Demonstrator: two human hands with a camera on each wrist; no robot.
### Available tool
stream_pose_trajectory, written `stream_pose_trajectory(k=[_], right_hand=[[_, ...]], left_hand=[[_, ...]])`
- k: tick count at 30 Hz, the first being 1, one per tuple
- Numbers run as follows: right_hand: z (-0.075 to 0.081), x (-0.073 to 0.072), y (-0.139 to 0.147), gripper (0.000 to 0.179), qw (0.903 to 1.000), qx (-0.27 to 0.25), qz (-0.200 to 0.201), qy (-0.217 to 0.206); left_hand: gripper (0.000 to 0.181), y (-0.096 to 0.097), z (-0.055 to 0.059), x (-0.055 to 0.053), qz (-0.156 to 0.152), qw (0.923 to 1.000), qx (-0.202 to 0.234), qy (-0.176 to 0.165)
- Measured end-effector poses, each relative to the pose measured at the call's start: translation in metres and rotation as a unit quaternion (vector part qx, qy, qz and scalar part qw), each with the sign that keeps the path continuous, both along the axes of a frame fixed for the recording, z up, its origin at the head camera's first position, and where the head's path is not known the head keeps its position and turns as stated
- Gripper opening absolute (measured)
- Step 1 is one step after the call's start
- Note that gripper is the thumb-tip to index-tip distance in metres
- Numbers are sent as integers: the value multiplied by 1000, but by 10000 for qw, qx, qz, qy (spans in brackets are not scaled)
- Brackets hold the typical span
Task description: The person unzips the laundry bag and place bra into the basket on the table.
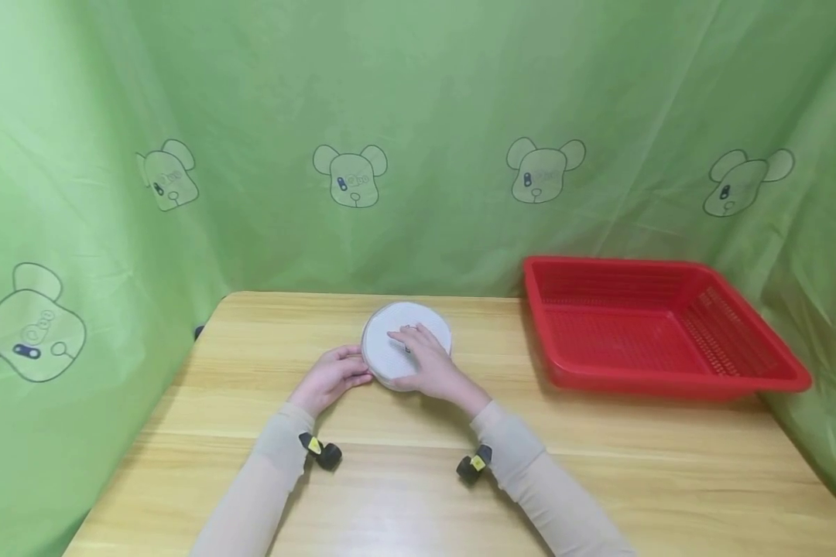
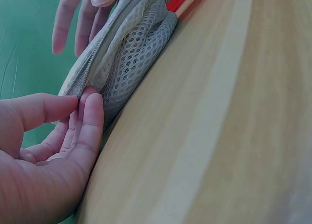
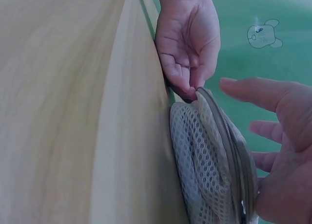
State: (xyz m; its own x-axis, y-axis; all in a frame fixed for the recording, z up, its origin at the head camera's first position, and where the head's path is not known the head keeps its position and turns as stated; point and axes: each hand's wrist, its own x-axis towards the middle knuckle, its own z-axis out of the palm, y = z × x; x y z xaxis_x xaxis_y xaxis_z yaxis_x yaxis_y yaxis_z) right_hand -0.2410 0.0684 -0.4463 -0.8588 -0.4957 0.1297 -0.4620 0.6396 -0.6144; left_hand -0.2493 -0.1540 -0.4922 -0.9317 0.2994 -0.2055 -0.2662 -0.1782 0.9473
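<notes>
A round, light-grey mesh zip bag (image 1: 385,333) lies on the wooden table in front of me. Its side shows honeycomb mesh (image 2: 131,56), with a zipper (image 3: 234,151) running round the rim. At the bag's left edge my left hand (image 1: 329,381) pinches the rim by the zipper between thumb and fingers. My right hand (image 1: 432,370) is over the top face, fingers loosely spread and thumb toward the near edge. In the right wrist view, the right thumb and fingers extend beside the lid and grip nothing.
A red plastic basket (image 1: 553,370) with slotted walls stands at the right of the table (image 1: 404,495). Green curtains (image 1: 432,232) printed with bear heads hang behind and at both sides. Each sleeve carries a small black wrist camera (image 1: 329,456).
</notes>
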Motion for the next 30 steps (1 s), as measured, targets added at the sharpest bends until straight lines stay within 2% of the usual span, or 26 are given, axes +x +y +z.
stream_pose_trajectory(k=[13,20,30], right_hand=[[-6,-6,4,95,9995,148,14,-294],[-5,-5,4,98,9994,8,-60,-329],[-7,-5,7,101,9990,99,-78,-434]], left_hand=[[43,0,5,2,44,10000,-29,6],[43,2,4,1,142,9998,-54,-121],[42,3,3,1,125,9998,-37,-120]])
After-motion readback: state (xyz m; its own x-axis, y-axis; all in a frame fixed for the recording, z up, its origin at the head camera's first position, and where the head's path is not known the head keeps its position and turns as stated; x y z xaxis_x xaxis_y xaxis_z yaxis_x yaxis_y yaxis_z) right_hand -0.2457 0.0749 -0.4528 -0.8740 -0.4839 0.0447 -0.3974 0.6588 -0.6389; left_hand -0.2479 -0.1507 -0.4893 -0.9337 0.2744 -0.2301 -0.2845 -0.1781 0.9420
